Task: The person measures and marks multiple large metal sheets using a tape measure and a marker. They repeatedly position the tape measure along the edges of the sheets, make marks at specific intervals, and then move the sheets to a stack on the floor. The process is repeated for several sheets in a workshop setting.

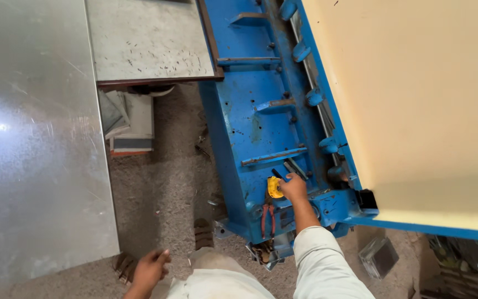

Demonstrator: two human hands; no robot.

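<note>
Gritty floor lower left; right hand (pixel 293 187) pinching yellow tape (pixel 274 187) mid-frame on blue machine (pixel 250 133); light, rigid, probably best gripped around its case; left hand (pixel 150 269) loosely curled, empty.

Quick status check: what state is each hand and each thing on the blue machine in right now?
Right hand: reaching out, fingers touching the yellow tape measure.
Left hand: low, empty, loosely curled.
Red-handled pliers: resting on the blue machine, untouched.
Cream sheet: lying flat on the machine.
</note>
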